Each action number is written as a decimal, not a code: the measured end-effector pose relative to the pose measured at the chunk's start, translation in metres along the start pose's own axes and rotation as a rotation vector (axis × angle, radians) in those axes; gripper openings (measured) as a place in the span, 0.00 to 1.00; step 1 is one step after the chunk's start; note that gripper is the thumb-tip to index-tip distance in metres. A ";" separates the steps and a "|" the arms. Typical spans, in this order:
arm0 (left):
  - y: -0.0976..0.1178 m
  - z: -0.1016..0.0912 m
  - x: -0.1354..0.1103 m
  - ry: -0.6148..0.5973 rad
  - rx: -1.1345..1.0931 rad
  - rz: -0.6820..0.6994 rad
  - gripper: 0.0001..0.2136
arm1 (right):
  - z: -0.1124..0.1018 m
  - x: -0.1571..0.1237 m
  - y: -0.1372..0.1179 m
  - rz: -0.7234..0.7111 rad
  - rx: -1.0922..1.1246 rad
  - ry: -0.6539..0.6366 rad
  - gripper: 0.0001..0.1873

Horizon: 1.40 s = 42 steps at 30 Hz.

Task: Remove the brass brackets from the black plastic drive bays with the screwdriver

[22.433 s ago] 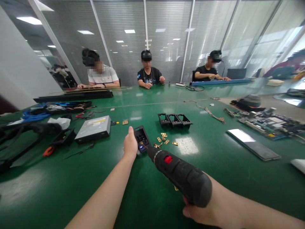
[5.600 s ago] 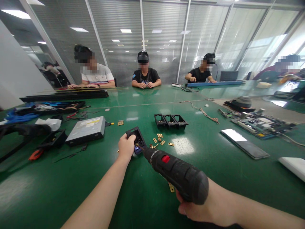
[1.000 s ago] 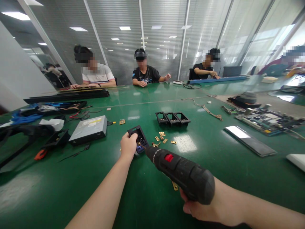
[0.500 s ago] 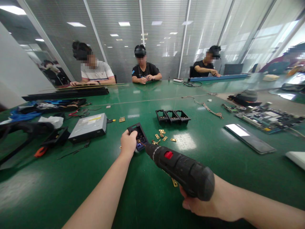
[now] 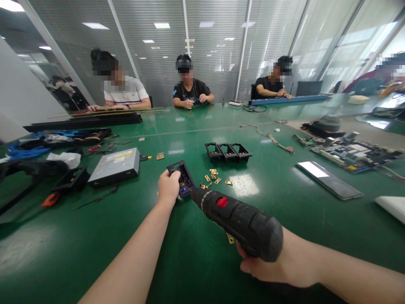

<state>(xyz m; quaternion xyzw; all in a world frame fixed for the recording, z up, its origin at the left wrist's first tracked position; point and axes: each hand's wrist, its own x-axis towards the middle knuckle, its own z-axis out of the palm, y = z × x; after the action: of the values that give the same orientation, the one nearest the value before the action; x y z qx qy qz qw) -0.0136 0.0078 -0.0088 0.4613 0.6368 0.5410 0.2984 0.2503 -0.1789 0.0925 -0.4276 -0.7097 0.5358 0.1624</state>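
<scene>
My left hand grips a black plastic socket housing by its left side, thumb over the inner edge. Small brass parts show inside it. My right hand is wrapped round the handle of a black cordless drill with a red switch on top. The drill's bit points left into the housing's lower part; whether its tip touches a screw cannot be made out. Just beyond, several small brass plates lie loose on the green table. One more brass plate shows partly under the drill.
Three joined black housings stand behind the brass plates. A silver optical drive lies to the left, beside black parts and an orange-tipped tool. A grey slab and circuit boards lie right. Several people sit across the table.
The whole view has shifted slightly, so everything sits a little further left and up. Both hands keep their grips, and the drill stays at the housing.
</scene>
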 end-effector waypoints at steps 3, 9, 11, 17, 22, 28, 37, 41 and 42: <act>0.001 0.000 -0.001 0.000 -0.004 -0.004 0.10 | 0.000 0.000 -0.003 0.015 -0.002 0.003 0.15; -0.002 -0.001 0.000 0.015 0.023 0.003 0.11 | 0.001 0.000 -0.004 0.038 0.057 -0.016 0.16; -0.002 -0.001 0.001 0.018 0.031 0.004 0.11 | 0.001 0.000 -0.003 0.033 0.078 -0.028 0.15; -0.003 0.000 0.002 0.007 0.012 -0.007 0.10 | 0.000 -0.001 -0.005 0.036 0.102 -0.026 0.14; -0.006 0.000 0.004 0.013 0.029 0.002 0.11 | 0.000 0.001 -0.007 0.049 0.042 -0.024 0.16; -0.006 0.001 0.004 -0.005 0.010 0.000 0.10 | 0.000 0.001 -0.008 0.041 0.020 -0.013 0.15; -0.004 0.001 0.002 -0.001 0.003 -0.006 0.11 | 0.000 -0.001 -0.008 0.070 0.036 -0.012 0.14; -0.004 0.001 0.001 -0.005 0.003 -0.006 0.11 | 0.001 -0.001 -0.004 0.036 0.087 -0.015 0.12; -0.003 0.001 0.001 -0.004 0.005 -0.004 0.11 | 0.001 -0.001 -0.003 0.017 0.106 -0.016 0.11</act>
<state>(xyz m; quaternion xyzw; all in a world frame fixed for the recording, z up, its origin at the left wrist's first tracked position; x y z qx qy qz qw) -0.0141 0.0087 -0.0123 0.4619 0.6383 0.5379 0.2997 0.2493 -0.1801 0.0948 -0.4198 -0.6780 0.5776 0.1747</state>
